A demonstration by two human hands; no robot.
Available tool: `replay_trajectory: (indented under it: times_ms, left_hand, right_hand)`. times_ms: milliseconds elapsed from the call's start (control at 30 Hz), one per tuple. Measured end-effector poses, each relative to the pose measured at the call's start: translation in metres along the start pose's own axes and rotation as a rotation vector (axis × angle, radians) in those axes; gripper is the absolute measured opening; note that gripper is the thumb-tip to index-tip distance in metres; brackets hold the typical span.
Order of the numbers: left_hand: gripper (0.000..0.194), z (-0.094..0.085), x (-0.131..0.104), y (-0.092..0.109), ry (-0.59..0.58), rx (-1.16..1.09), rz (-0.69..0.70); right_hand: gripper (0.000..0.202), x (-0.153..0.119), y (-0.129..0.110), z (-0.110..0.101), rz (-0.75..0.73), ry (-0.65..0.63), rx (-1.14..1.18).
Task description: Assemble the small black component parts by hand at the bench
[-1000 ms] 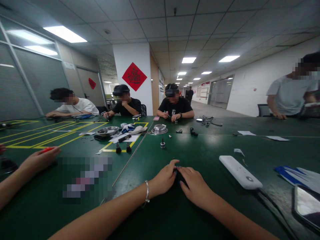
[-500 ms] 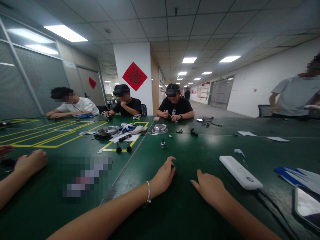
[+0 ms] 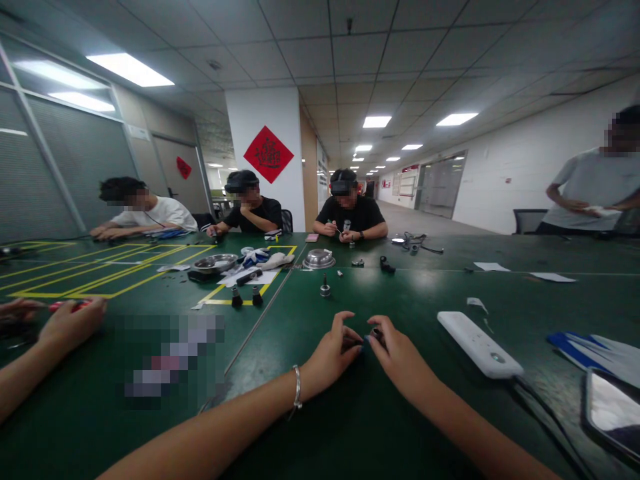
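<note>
Over the green table (image 3: 280,427) my two hands meet, fingertips close together. My left hand (image 3: 333,353), with a silver bracelet at its wrist, has thumb and fingers curled in a pinch; a dark bit shows between them, too small to name. The index finger is raised. My right hand (image 3: 395,347) pinches a small round metal part (image 3: 377,333), mostly hidden by the fingers. Beyond them stands a metal piece with an upright dark shaft (image 3: 325,287). A tiny pale piece (image 3: 340,273) lies behind it.
Right of my hands are a white power strip (image 3: 479,343), a phone (image 3: 613,407) and a blue-white glove (image 3: 590,353). Two dark-bristled pieces (image 3: 247,296), a metal bowl (image 3: 220,263) and an upturned bowl (image 3: 319,259) lie ahead. A co-worker's hand (image 3: 75,323) works at left.
My right hand has moved left and up toward my left hand, and a small metal part now shows in its fingers. The co-worker's hand at left has shifted, showing something red.
</note>
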State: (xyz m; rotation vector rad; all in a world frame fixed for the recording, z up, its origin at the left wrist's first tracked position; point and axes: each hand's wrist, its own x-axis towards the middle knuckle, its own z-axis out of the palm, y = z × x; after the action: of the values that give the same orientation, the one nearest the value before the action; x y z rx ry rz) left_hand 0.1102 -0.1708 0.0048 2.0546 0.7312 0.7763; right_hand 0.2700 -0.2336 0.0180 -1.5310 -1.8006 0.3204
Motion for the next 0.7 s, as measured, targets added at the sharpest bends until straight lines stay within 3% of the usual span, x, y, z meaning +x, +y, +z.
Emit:
replay_trajectory:
  times_ms: [133, 233, 400, 700]
  left_hand:
    - [0.061, 0.0067, -0.0038, -0.0013, -0.044, -0.065, 0.029]
    - [0.065, 0.0092, -0.0057, -0.003, -0.059, -0.049, 0.063]
    - [0.068, 0.0101, -0.005, -0.0046, -0.053, -0.064, 0.073]
    - [0.071, 0.0101, -0.0062, -0.003, -0.027, -0.054, 0.044]
  right_hand:
    - [0.011, -0.0011, 0.0008, 0.0012, -0.072, 0.066, 0.027]
    - [0.006, -0.0027, -0.0016, 0.0028, -0.132, 0.034, -0.065]
    - [0.02, -0.0026, -0.005, 0.0085, -0.175, -0.028, -0.059]
    - [0.022, -0.0015, -0.0033, 0.0057, -0.148, -0.075, 0.032]
